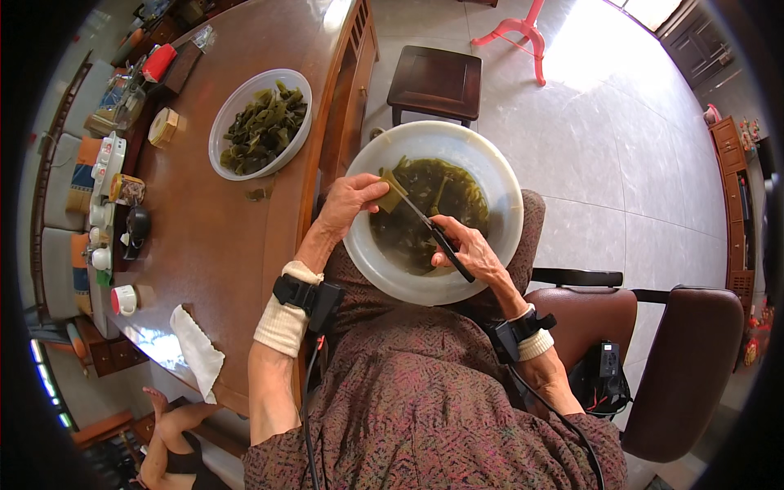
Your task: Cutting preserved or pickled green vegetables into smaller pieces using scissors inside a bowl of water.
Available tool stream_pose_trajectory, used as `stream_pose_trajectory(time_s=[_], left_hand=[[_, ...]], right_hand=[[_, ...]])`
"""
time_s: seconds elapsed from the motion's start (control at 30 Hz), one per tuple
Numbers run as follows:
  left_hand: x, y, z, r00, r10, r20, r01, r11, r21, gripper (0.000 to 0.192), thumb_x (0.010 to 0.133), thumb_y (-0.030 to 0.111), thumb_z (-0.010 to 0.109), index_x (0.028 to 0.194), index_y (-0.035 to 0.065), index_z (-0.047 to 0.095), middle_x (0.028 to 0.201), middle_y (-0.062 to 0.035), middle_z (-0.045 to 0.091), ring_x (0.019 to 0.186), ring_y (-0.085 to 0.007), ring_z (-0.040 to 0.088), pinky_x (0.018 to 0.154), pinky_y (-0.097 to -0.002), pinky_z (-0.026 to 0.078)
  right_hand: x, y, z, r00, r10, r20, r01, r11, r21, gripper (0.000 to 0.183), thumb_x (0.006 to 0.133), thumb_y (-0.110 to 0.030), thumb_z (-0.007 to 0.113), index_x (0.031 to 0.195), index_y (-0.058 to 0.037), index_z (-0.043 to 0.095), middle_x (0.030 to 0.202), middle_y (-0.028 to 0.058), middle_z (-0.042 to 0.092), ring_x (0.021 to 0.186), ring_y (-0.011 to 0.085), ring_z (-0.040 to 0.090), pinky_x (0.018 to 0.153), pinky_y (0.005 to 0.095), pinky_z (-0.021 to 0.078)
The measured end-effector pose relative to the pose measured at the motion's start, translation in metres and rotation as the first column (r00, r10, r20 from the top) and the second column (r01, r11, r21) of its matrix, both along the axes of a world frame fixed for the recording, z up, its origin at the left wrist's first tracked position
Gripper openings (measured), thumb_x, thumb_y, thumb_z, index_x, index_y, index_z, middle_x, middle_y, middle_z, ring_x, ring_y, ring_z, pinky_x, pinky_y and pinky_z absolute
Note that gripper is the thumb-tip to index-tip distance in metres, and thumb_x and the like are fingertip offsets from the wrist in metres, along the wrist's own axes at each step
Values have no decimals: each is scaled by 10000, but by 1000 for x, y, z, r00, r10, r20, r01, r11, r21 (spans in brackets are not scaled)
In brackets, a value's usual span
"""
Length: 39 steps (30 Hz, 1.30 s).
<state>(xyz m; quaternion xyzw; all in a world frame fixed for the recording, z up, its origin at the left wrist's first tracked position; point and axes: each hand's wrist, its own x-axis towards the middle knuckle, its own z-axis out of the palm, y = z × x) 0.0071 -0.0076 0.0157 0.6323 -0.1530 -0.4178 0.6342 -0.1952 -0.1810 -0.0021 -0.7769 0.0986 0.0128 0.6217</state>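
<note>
My left hand [350,205] pinches a flat green piece of kelp [394,195] above a large translucent plastic basin [505,202]. My right hand [468,248] is closed around black-handled scissors [446,242], whose blades point up and left and meet the kelp piece. Whether the blades are apart cannot be told. In the basin, which rests on my lap, strips of kelp [468,190] lie in dark greenish water. On the wooden table to the left stands a white plastic bowl [296,152] with many cut kelp pieces [263,125]. A small kelp scrap [259,194] lies beside that bowl.
A dark wooden stool [436,82] stands just beyond the basin. The table [202,245] edge runs along my left side, with a white cloth [197,352] and a mug [124,300] on it. To the right are brown chairs [683,367]. Another person's legs [168,438] show at lower left.
</note>
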Motion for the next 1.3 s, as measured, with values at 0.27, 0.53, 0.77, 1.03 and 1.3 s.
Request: stream_pose_trajectory(time_s=[0.27, 0.53, 0.77, 1.03, 1.3], left_hand=[[2, 0, -1, 997, -68, 48, 66, 997, 45, 190, 870, 207, 662, 948, 36, 697, 842, 2, 667, 737, -60, 586, 621, -182, 463], [-3, -8, 4, 992, -128, 17, 126, 988, 95, 163, 863, 176, 670, 948, 39, 689, 801, 11, 644, 675, -52, 576, 622, -183, 484], [0, 2, -8, 997, -32, -63, 34, 999, 36, 156, 854, 136, 673, 944, 9, 662, 762, -1, 613, 624, -77, 575, 615, -212, 503], [7, 5, -6, 977, 105, -183, -123, 988, -90, 136, 882, 86, 627, 956, -25, 653, 705, -8, 597, 578, -91, 555, 592, -269, 529], [8, 2, -5, 985, 69, -156, -79, 995, -54, 176, 841, 89, 653, 956, -43, 667, 725, -16, 603, 552, -77, 533, 568, -226, 511]], right_hand=[[-2, 0, 1, 999, -24, -37, 20, 993, -114, 616, 686, -272, 819, 1179, -26, 542, 620, 82, 594, 548, 139, 537, 526, 297, 419], [4, 4, -16, 991, -122, 45, 123, 992, -3, 624, 674, -256, 832, 1180, -19, 553, 596, 59, 588, 534, 89, 515, 502, 268, 398], [2, 3, -4, 983, -158, -91, 168, 980, 110, 608, 685, -261, 834, 1174, -18, 565, 588, 17, 577, 511, 66, 467, 464, 246, 357], [-1, -3, -15, 990, -140, -2, 140, 986, 94, 667, 723, -342, 790, 1242, -31, 511, 672, 27, 565, 614, 92, 515, 552, 257, 397], [5, 0, 0, 997, -79, 5, 79, 995, -60, 736, 673, -372, 811, 1252, -39, 501, 740, 82, 595, 680, 169, 568, 662, 305, 459]])
